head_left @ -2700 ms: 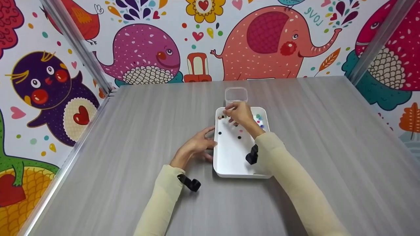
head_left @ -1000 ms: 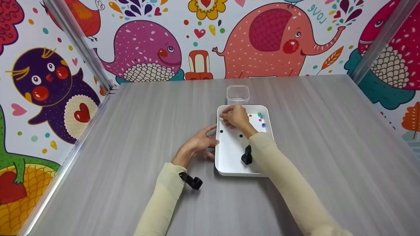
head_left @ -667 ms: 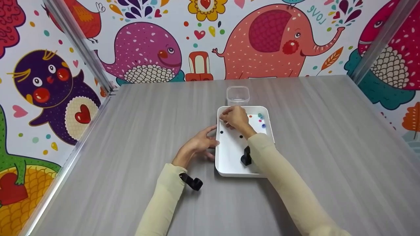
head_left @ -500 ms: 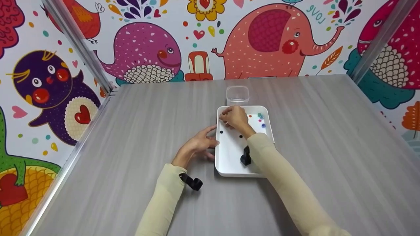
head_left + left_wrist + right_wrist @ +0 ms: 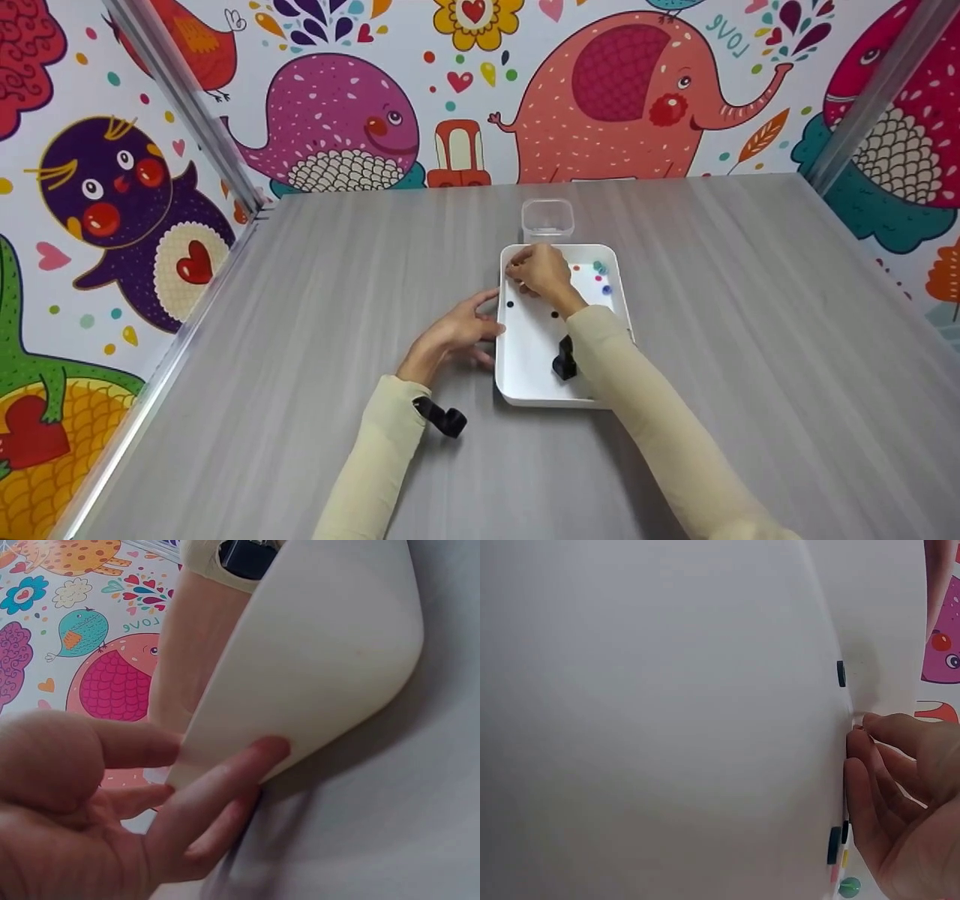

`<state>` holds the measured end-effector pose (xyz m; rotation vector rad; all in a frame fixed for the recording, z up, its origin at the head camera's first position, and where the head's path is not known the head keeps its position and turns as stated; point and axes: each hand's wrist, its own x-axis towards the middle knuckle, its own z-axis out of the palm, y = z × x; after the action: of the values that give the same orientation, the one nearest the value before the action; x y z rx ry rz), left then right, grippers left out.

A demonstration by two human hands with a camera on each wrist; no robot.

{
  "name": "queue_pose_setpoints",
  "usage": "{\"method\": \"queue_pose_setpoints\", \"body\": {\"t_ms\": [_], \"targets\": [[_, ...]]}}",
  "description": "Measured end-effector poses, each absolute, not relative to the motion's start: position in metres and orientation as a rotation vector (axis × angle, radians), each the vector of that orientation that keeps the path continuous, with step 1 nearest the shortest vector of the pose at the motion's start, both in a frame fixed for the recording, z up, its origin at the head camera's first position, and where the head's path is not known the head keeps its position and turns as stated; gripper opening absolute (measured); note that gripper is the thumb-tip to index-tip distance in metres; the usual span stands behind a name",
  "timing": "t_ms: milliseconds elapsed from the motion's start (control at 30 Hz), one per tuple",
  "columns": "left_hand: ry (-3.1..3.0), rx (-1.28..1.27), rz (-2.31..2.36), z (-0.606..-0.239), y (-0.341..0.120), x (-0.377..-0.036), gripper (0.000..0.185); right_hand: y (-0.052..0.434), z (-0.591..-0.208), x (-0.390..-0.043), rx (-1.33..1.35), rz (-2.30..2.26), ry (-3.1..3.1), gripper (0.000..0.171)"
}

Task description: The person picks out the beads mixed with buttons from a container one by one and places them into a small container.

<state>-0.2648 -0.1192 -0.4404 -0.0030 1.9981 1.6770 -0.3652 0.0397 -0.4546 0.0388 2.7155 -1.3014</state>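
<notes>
- Cartoon animals, an elephant (image 5: 622,97) and a whale (image 5: 330,124) among them, cover the walls around a grey wood-grain table (image 5: 300,315), seen from the head camera.
- At the table's centre lies a white tray (image 5: 525,375), shallow and rounded at the corners, its long side running near to far. Small beads are scattered over its far half; two black beads (image 5: 510,304) lie toward the left wall, while coloured beads (image 5: 600,268), teal, blue and red, cluster at the far right.
- Just beyond the tray's far edge stands a small clear plastic cup (image 5: 547,219), upright and open-topped; whether it touches the tray cannot be told.
- The left hand (image 5: 454,337) rests on the table against the tray's left wall, fingers straight and relaxed, thumb and fingertips (image 5: 262,754) touching the outer rim, gripping nothing.
- The right hand (image 5: 541,271) is over the tray's far left corner, fingers curled together and tips pressed down near the wall as if pinching at a bead; whether a bead sits between them cannot be told.
- To do this pick well, the left hand should brace the tray so it cannot slide, while the right pinches one bead with its fingertips only, using the wall as a stop.
</notes>
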Motion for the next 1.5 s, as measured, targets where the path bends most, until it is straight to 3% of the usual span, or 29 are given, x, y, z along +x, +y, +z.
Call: {"method": "queue_pose_setpoints", "body": {"t_ms": [1067, 1500], "targets": [[1.973, -0.010, 1.697, -0.444, -0.118, -0.266, 0.074, 0.045, -0.449, -0.367, 0.056, -1.266, 2.714, 0.016], [1.972, 0.002, 1.708, -0.442, -0.119, -0.266, 0.074, 0.053, -0.440, -0.363, 0.028, -1.520, 2.496, 0.024]]}}
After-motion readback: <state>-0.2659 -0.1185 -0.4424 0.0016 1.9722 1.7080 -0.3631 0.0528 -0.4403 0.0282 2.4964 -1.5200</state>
